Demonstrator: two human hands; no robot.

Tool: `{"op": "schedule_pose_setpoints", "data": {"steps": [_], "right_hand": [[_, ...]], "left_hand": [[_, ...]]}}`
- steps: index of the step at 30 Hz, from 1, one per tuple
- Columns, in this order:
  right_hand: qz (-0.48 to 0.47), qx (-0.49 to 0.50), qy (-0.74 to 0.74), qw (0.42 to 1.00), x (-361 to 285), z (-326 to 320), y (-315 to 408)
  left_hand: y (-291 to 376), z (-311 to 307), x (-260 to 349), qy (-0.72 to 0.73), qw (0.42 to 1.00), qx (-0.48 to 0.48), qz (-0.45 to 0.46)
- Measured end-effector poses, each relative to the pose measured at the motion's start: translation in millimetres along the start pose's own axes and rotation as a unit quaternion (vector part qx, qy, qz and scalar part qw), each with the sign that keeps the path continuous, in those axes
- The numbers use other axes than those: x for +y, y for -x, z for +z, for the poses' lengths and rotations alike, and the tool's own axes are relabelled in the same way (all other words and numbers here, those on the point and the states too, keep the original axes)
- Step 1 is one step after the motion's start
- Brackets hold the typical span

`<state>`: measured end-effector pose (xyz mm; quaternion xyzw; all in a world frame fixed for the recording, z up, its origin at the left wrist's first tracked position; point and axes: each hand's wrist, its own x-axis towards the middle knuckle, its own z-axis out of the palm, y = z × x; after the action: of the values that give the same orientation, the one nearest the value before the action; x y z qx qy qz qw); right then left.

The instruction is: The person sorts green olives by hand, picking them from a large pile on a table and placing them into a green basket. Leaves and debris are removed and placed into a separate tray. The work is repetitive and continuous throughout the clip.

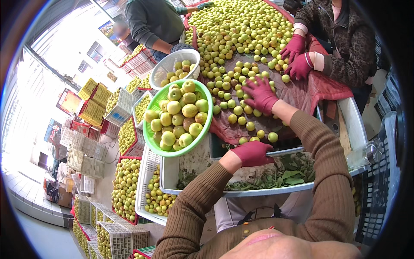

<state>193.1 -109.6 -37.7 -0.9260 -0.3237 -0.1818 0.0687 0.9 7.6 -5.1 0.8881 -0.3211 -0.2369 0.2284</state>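
Both my hands wear dark red gloves. My right hand (261, 96) is spread, palm down, over green and brownish jujube-like fruits (239, 110) on the red cloth (288, 97) of the sorting table. Nearer to me, my left hand (252, 153) is at the cloth's front edge, beside a few fruits; its palm and whatever may be under it are hidden. Left of my hands, a bright green plastic basket (210, 106) is heaped with larger fruits. Behind it, a white plastic colander (155, 73) is partly filled, with a co-worker's gloved hand at its rim.
A white tray (169, 174) holding green leaves (291, 176) runs along the front. A lidded clear jar (364, 153) stands at the right. Fruit-filled crates (124, 103) are stacked at the left. A co-worker's red-gloved hands (296, 60) touch fruits across the table.
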Motion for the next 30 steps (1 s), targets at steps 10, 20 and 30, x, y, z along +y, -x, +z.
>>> {"op": "schedule_pose_setpoints", "data": {"steps": [10,20,30], "right_hand": [[0.136,-0.015,0.018,0.990,74.9,21.1,-1.5],[-0.092,0.049,-0.080,0.991,-28.6,-9.5,18.5],[-0.104,0.159,-0.290,0.938,-22.3,8.9,-31.3]], "left_hand": [[2.1,-8.1,17.5,-0.047,0.999,0.016,-0.013],[2.0,-1.2,8.7,-0.031,0.999,0.037,0.023],[0.1,1.0,9.8,-0.047,0.998,0.034,-0.020]]}}
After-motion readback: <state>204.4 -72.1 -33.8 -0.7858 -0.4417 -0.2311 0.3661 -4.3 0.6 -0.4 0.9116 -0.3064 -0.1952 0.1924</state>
